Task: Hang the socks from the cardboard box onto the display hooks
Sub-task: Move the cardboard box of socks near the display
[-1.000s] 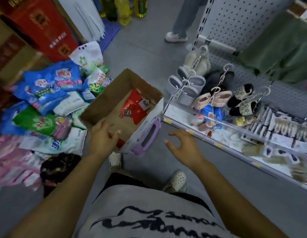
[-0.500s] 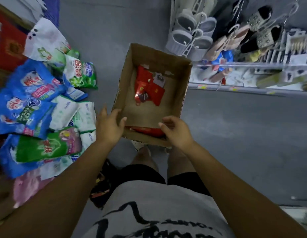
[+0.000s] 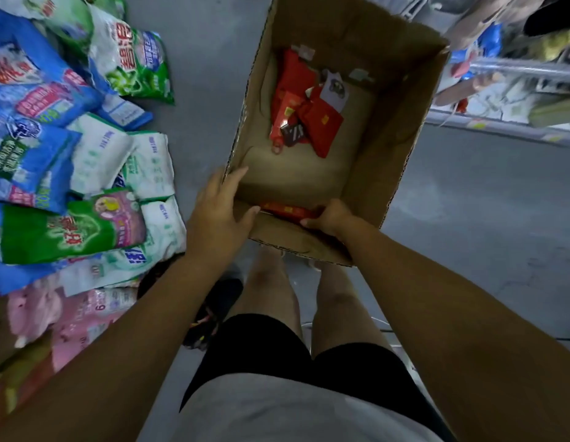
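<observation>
To steady the box (image 3: 384,161) for reaching the red socks (image 3: 310,121) inside, your left hand (image 3: 218,215) rests straight-fingered on its near corner while your right hand (image 3: 333,218) curls its fingers over its near rim.

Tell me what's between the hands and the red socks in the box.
Nothing visible. The box is open-topped, the socks lie uncovered on its floor, and the left hand and right hand are at its near wall.
</observation>
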